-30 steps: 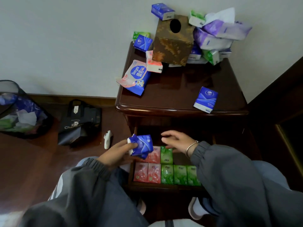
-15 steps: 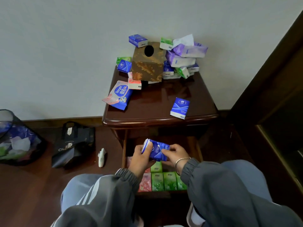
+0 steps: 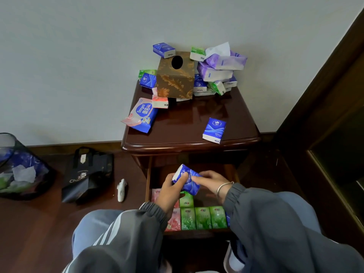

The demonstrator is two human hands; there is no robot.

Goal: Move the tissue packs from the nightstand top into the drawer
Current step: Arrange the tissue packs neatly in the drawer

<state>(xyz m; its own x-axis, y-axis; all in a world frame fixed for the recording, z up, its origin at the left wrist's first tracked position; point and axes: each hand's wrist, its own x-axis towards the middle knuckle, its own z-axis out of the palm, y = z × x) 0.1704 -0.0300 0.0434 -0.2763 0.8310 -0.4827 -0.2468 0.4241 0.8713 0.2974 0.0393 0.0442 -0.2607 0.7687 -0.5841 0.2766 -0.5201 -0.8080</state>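
Sleeves of a grey jacket frame the open drawer [image 3: 148,178], which is pulled out toward the person's knees. Inside, the front row holds pink packs [image 3: 174,221] on the left and green packs [image 3: 202,217] on the right, laid flat and side by side. This edge-to-edge layout appears intended to use the floor of the drawer fully. A second row has been started behind it.

Above that second row, both hands hold one blue tissue pack [image 3: 187,180], the pack now being moved. The left hand [image 3: 171,194] grips its left end, fingers curled round the wrapper and thumb on top. The right hand [image 3: 210,179] closes its fingertips on the right side. The wrapper looks creased and the pack is tilted. The two-handed hold is probably there to square the pack before it is set down in line with the others. It is clear of the drawer contents, not yet placed.

Farther off, the nightstand top [image 3: 197,119] carries the unmoved stock. A single blue pack [image 3: 214,130] lies near the front right edge, within easy reach. A large soft pack [image 3: 142,117] overhangs the left edge. At the wall, small packs are heaped round and on a brown tissue box [image 3: 175,77], with purple packs [image 3: 222,64] stacked on its right. Most of the task is judged outstanding.
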